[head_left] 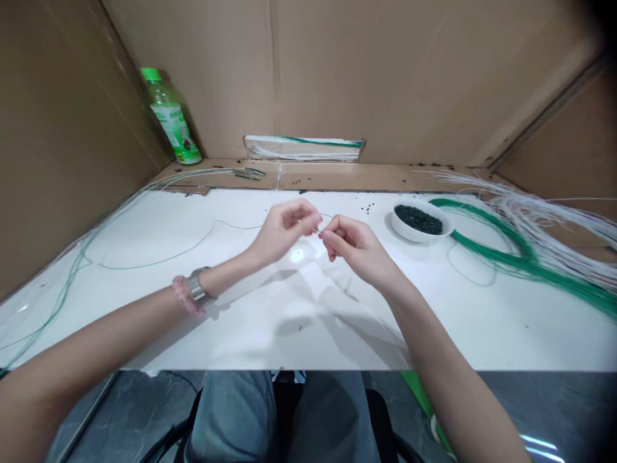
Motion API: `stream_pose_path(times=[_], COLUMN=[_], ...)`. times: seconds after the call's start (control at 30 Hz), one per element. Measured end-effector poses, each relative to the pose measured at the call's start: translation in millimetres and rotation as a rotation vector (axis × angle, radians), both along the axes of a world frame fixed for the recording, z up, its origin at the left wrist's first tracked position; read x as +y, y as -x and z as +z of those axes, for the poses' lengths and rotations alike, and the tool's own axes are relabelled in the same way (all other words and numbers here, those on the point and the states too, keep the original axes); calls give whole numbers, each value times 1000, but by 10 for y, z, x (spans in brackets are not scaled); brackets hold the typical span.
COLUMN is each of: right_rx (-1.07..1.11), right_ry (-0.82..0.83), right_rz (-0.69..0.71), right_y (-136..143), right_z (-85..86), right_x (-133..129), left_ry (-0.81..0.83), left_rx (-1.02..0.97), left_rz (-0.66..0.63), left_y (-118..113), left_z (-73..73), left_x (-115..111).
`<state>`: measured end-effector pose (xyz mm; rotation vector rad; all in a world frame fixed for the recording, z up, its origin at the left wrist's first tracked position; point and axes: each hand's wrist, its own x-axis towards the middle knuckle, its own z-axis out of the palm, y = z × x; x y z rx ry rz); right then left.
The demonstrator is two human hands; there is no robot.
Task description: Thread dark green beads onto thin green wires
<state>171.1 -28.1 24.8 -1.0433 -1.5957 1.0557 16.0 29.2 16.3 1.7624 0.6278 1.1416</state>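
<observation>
Over the middle of the white table, my left hand (288, 226) pinches a thin green wire between thumb and fingertips. Close by on the right, my right hand (351, 245) also has its thumb and fingertips pinched on the wire, and a short pale stretch of it shows between the two hands. From my left hand the thin wire (193, 247) trails away leftward over the table. Any small piece inside the fingers is too small to make out. To the right of my right hand stands a white bowl (413, 236) filled with small dark green pieces (418, 220).
Green wires (518, 257) and white wires (535, 209) lie bundled at the right. More loose strands (80, 260) with dark ends run along the left. A green-capped bottle (172, 122) leans in the back left corner. Cardboard walls (361, 71) enclose the table (231, 334); one has a slot.
</observation>
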Motion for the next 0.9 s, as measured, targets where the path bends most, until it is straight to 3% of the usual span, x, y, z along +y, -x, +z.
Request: stream_pose_path(times=[0.1,0.17,0.27,0.37,0.47,0.57,0.73,0.9], right_rx=[184,345,583,758,879,920,808,653], right_ry=[-119,-202,-241,-217,-213,-207,-196,-158], right_rz=[-91,-164,-296,-437,-516,-538,-524,-599], right_y=[-111,-214,-403,-586,-701,-727,-695,-689], right_z=[101,165,251,325,367,374,365,359], right_x=[2,0,-14,-42,-68,-84,-90,-66], left_ry=[-89,-205,-263,-297,-321,-346,-363,-350], left_rx=[119,403,609,736,810,821,790,741], left_rz=[79,178,143,94,39,-29,-125,-121], left_y=[-240,-453,-812,-1147,-1400,-1539,-1555,-1533], left_z=[91,72,-79,-292,-439,-468,-402,-403], left_x=[393,712,1147,1414,1507,1511,1479,1398])
